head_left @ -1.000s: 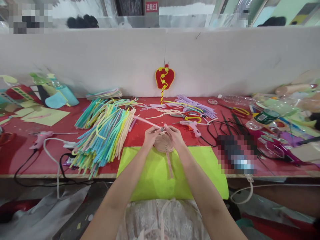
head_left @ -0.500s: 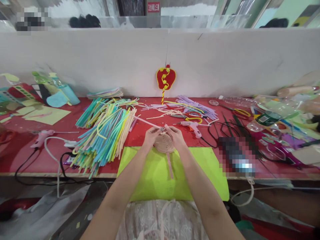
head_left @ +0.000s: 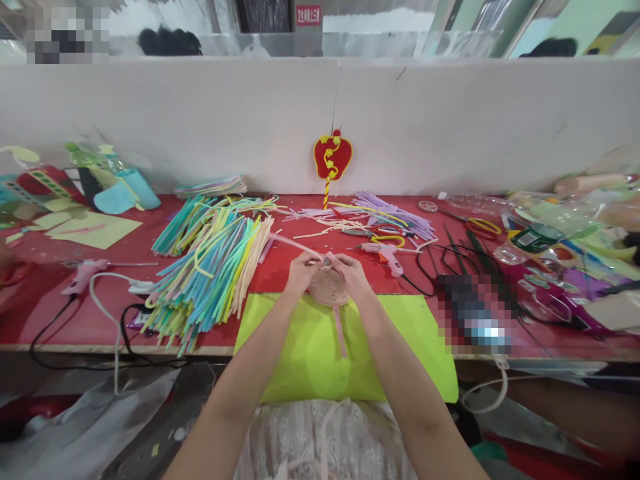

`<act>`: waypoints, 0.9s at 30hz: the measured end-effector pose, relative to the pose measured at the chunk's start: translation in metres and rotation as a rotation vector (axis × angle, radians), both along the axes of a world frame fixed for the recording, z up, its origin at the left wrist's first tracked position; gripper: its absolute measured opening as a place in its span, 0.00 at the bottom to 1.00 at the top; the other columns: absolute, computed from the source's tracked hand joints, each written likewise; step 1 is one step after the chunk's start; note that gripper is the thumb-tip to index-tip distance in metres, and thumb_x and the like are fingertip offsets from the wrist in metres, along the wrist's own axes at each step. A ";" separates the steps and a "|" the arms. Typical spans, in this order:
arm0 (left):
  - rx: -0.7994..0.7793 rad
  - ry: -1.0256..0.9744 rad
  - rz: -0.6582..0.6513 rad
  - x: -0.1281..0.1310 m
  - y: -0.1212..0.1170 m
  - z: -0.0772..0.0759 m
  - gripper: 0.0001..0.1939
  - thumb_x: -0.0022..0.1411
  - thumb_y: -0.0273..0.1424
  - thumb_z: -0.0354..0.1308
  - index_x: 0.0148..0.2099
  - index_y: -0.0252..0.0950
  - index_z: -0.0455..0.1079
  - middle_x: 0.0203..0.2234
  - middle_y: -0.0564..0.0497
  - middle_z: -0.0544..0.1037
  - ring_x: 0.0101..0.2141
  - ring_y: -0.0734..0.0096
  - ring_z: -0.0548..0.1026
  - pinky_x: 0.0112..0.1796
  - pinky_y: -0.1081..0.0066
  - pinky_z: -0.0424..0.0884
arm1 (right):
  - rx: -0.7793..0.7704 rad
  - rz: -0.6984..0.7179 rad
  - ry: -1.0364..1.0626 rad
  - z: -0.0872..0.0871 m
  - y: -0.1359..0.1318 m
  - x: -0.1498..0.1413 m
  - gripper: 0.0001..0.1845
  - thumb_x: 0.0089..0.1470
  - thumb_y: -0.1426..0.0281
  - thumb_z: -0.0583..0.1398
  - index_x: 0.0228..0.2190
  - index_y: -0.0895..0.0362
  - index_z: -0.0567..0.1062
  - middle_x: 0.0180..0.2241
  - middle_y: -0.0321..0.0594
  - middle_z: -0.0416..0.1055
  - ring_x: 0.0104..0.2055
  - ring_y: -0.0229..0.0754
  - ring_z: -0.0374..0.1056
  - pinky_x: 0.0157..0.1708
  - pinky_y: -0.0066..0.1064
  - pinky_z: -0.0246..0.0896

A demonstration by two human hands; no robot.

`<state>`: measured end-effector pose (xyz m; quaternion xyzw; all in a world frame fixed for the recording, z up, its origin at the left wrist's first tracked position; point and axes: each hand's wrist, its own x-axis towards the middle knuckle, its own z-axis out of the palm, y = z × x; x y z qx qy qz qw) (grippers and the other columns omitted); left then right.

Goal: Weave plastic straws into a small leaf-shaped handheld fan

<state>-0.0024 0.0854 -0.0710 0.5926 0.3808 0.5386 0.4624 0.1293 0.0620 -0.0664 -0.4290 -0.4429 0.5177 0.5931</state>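
Between my hands is a round pink fan built from coiled pipe cleaners, its handle pointing down toward me. My left hand is closed at the fan's upper left rim and pinches a long pink pipe cleaner, whose loose end sticks out to the upper left. My right hand is closed on the upper right rim of the fan. Both sets of fingertips meet near the top of the rim. Exactly what lies between them is too small to make out.
Bundled coloured pipe cleaners lie left of my hands, purple ones beyond. Pink glue guns lie at the right and left, with cables. A red fan stands at the white partition. A yellow-green sheet hangs over the edge.
The loose pink pipe cleaner, straight before, now bows slightly upward. My fingers have shifted a little at the fan's rim. The fan stays in almost the same place.
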 end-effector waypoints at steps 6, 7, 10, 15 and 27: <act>0.068 0.112 0.044 -0.003 0.000 0.002 0.05 0.47 0.32 0.60 0.27 0.35 0.71 0.27 0.53 0.73 0.31 0.75 0.71 0.33 0.75 0.66 | 0.022 -0.030 -0.113 0.003 -0.001 0.001 0.14 0.41 0.57 0.62 0.24 0.56 0.75 0.24 0.35 0.71 0.29 0.37 0.64 0.34 0.29 0.57; 0.069 0.100 0.043 -0.002 0.000 0.001 0.06 0.48 0.33 0.59 0.27 0.35 0.71 0.27 0.52 0.73 0.31 0.75 0.71 0.33 0.75 0.66 | 0.030 -0.036 -0.129 0.003 -0.001 0.001 0.14 0.41 0.57 0.61 0.23 0.56 0.75 0.24 0.35 0.71 0.29 0.37 0.64 0.34 0.28 0.57; 0.050 0.045 0.064 -0.001 0.001 0.000 0.08 0.48 0.34 0.59 0.29 0.35 0.70 0.28 0.52 0.73 0.32 0.74 0.71 0.34 0.75 0.67 | 0.055 -0.044 -0.176 0.003 -0.001 0.001 0.15 0.43 0.56 0.60 0.22 0.56 0.74 0.23 0.35 0.69 0.29 0.37 0.64 0.34 0.28 0.57; -0.019 0.102 0.178 -0.001 -0.002 0.003 0.10 0.49 0.36 0.59 0.31 0.34 0.71 0.26 0.52 0.75 0.30 0.73 0.72 0.33 0.74 0.67 | 0.075 -0.049 -0.191 0.001 0.000 0.001 0.15 0.44 0.57 0.59 0.22 0.56 0.74 0.23 0.35 0.69 0.29 0.36 0.64 0.34 0.28 0.57; 0.173 0.342 0.254 0.003 -0.013 0.005 0.10 0.57 0.31 0.52 0.41 0.37 0.69 0.32 0.50 0.76 0.33 0.73 0.74 0.36 0.74 0.70 | 0.103 -0.161 -0.343 -0.002 0.002 0.000 0.17 0.44 0.55 0.59 0.27 0.57 0.76 0.27 0.39 0.74 0.31 0.40 0.67 0.35 0.30 0.60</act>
